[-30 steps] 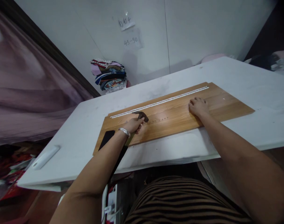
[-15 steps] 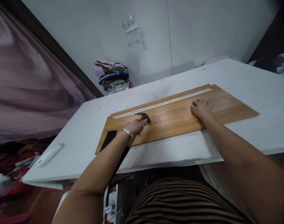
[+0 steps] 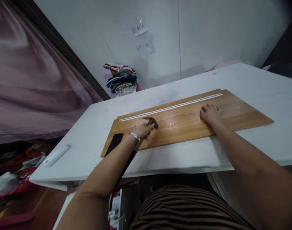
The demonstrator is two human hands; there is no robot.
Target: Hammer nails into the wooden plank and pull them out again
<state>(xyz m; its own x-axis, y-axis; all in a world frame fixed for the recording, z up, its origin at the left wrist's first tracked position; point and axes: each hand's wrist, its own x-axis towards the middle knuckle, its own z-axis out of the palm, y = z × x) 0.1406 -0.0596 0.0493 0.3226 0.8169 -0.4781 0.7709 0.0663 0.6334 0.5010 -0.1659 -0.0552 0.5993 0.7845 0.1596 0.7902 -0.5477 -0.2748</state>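
My left hand (image 3: 144, 130) is wrapped round a claw hammer (image 3: 152, 122), gripping it close under its dark metal head. The hammer's long handle runs back beneath my forearm, partly hidden by it. Under the head lies a wood-grain board (image 3: 184, 116). A short row of small dark points, nails or nail holes (image 3: 170, 125), begins just right of the hammer head. A few thin loose nails (image 3: 134, 126) seem to lie left of it. My right hand (image 3: 210, 114) rests on the board's right half, fingers loosely bent against the surface, with nothing visible in it.
Two white strips (image 3: 171, 107) run along the board's far side. A black flat object (image 3: 114, 143) lies at its left end. The white table (image 3: 88, 131) carries a white device (image 3: 57, 155) at left. Folded cloth (image 3: 120, 78) is stacked by the wall behind, beside a pink curtain (image 3: 40, 73).
The whole view has shifted slightly, so things appear a little farther right. Both hands stay in nearly the same places on the board, and the hammer is still held low over it.
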